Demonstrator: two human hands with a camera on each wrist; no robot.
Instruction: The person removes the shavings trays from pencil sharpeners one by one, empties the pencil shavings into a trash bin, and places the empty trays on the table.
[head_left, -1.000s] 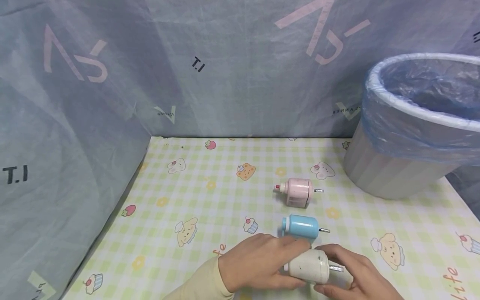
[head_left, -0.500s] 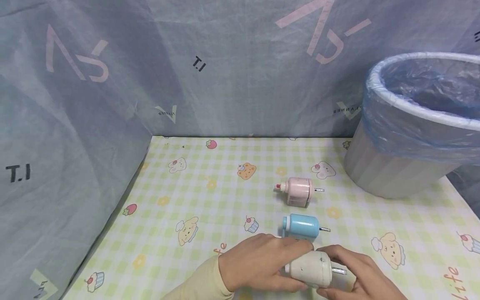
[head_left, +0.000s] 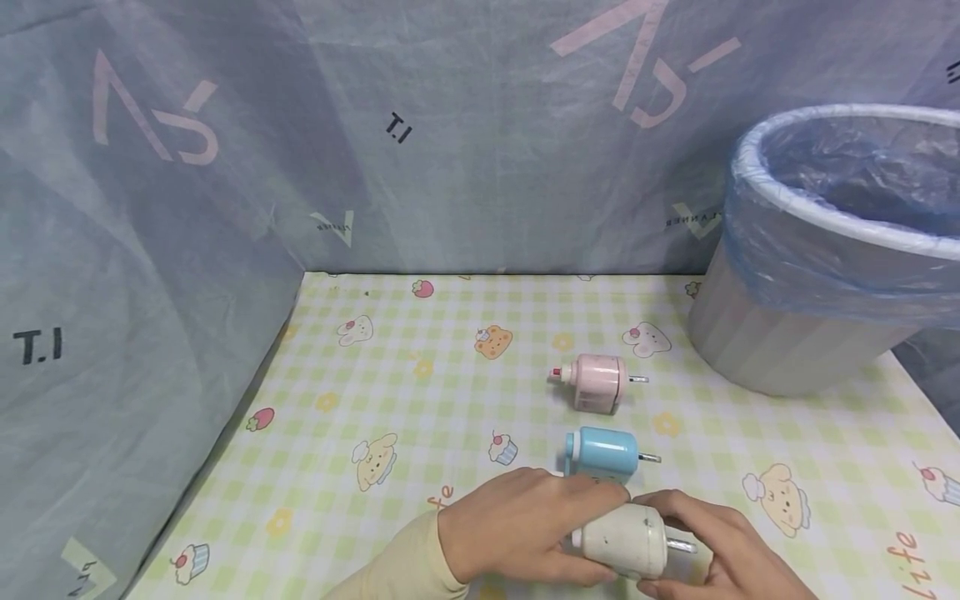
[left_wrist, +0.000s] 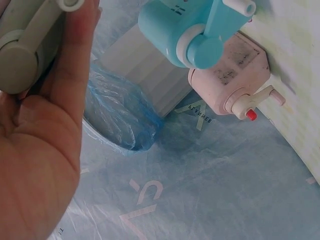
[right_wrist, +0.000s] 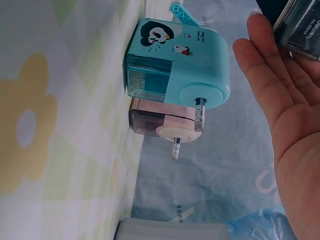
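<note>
A cream crank pencil sharpener [head_left: 626,540] is between my hands at the table's front, a pencil [head_left: 681,546] sticking out of its right end. My left hand [head_left: 528,527] grips its crank end, with fingers over the top and thumb below. My right hand [head_left: 723,546] holds the pencil end, its fingers and thumb on opposite sides. In the right wrist view those fingers lie against the dark drawer [right_wrist: 305,32]. The left wrist view shows the crank [left_wrist: 37,30] beside my palm. Just behind stands a blue pencil sharpener [head_left: 606,451], also with a pencil in it.
Farther back is a pink pencil sharpener [head_left: 598,383] holding a pencil. A grey bin [head_left: 780,333] lined with a blue bag stands at the back right. Grey-blue cloth [head_left: 480,167] hangs behind and to the left. A checked cloth [head_left: 420,400] covers the table.
The cream pencil sharpener has shifted slightly right with its pencil, and my right hand has moved a little right along with it. My left hand has hardly moved.
</note>
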